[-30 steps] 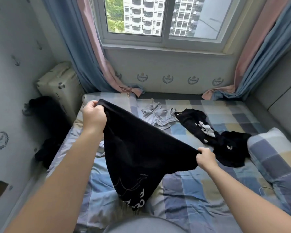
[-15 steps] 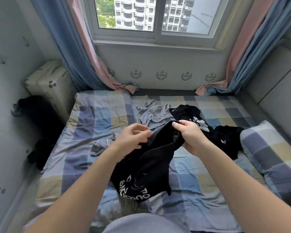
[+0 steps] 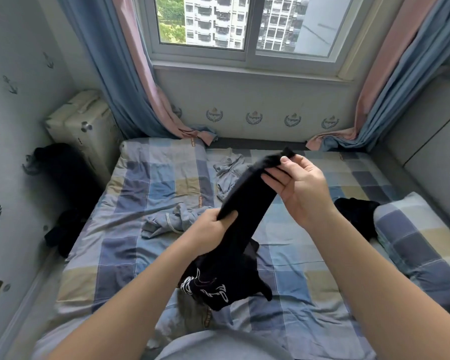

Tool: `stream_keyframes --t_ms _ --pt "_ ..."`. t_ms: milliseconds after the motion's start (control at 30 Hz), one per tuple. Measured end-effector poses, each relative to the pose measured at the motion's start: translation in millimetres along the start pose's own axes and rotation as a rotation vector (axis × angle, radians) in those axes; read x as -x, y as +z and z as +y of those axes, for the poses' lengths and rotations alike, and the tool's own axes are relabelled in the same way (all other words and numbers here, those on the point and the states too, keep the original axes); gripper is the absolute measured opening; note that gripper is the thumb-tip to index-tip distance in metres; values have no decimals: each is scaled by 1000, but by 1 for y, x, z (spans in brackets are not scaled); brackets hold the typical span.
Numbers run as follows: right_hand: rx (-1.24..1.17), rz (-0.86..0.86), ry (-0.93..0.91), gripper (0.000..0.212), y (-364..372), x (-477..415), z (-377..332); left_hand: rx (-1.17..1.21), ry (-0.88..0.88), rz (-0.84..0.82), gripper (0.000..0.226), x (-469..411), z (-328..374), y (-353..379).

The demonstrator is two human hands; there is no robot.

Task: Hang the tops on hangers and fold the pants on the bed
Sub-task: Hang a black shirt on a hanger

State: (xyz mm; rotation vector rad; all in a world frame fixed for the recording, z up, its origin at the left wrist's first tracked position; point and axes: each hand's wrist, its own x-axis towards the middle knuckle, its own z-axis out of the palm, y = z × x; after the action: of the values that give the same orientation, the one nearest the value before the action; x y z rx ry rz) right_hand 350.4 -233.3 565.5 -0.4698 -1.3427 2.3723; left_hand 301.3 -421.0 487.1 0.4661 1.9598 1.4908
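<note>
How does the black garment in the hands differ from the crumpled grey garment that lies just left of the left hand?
The black garment is held up over the bed, stretched between the left hand and the right hand; the grey garment lies crumpled on it, with no hand on it. The black one carries white lettering; the grey one shows none. Both are soft cloth.

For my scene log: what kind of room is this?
Most likely a small bedroom: a bed with a checked sheet, a matching pillow, and a curtained window at its far end.
</note>
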Motion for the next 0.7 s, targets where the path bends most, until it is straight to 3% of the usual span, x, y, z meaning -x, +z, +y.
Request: stream_keyframes --t_ms 133,267,300,433,600,700 --pt "108 -90 58 27 -10 7 4 337 -92 48 28 1 15 -12" --pt "427 -194 60 27 -22 18 19 436 -173 117 74 5 28 -20" --pt "506 -238 59 27 -23 21 25 479 -158 105 76 7 32 -20" --pt "603 -407 76 32 -23 29 52 551 -99 53 68 15 52 -14" --pt "679 -323 41 14 -35 22 77 549 -62 92 47 15 64 -20" --pt "809 -303 86 12 -53 19 87 554 -50 116 50 15 64 -28"
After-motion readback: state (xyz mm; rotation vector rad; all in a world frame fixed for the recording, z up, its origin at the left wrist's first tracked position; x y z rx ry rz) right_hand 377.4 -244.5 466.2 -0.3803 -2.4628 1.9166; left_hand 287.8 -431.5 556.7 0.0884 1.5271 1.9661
